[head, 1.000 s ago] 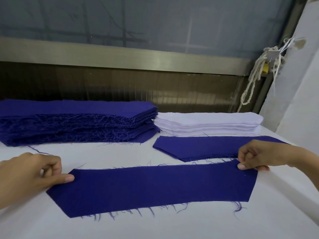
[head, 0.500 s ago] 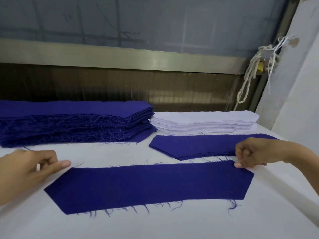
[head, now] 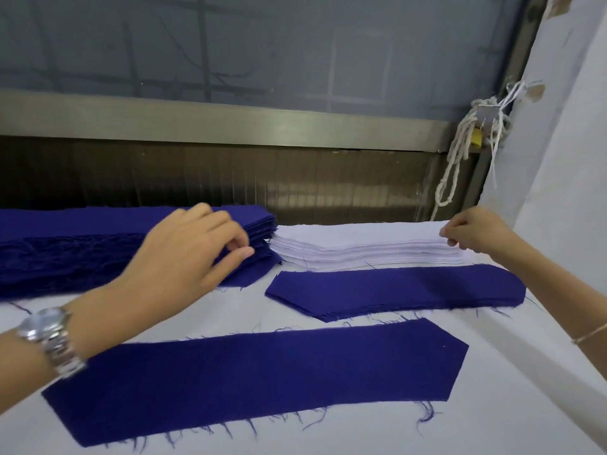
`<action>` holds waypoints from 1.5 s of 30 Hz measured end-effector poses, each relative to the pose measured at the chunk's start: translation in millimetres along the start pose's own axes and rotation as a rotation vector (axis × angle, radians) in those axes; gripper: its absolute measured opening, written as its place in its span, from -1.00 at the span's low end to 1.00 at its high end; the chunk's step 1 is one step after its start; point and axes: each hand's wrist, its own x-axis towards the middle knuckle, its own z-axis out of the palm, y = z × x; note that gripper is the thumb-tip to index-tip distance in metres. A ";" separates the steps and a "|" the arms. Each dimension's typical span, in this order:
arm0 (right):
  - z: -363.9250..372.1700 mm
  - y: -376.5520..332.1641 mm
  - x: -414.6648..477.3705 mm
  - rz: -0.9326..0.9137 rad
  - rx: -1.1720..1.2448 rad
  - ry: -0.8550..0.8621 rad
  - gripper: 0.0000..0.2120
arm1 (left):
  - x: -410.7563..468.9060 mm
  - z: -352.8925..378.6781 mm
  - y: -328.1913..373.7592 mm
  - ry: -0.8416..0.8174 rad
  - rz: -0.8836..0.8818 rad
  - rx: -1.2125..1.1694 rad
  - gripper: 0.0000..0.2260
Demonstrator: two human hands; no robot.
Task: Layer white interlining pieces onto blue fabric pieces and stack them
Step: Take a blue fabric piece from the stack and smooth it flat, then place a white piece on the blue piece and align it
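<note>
A single blue fabric piece (head: 256, 382) is laid flat on the near part of the table, long side across the view, with both ends cut to a slant and loose threads trailing from its near edge. It is touched by neither hand. Just beyond it, a low pile of blue pieces (head: 394, 290) is set, and behind that, touching it, the white interlining stack (head: 361, 247) is placed. The top of that stack is pinched at its right end by the curled fingers of the right hand (head: 473, 231). The left hand (head: 190, 251) is held over the near corner of a tall blue fabric stack (head: 65, 244) beside the white one. Its fingers are curled toward the thumb, but it is blurred, so it cannot be told whether anything is grasped. A metal wristwatch (head: 49, 339) is worn on the left wrist and a thin bracelet (head: 588, 336) on the right.

The table (head: 492, 405) is covered in white cloth. Behind it, a dark ribbed panel (head: 230, 182) is topped by a metal rail (head: 230, 123), above which a grey translucent pane (head: 262, 44) is seen. A knotted white rope (head: 460, 165) is hung in the right corner, beside a white wall (head: 565, 159).
</note>
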 end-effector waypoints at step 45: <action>24.5 87.6 100.0 0.092 0.151 0.356 -0.79 | 141.0 126.7 -15.1 -0.477 -0.147 0.006 -0.60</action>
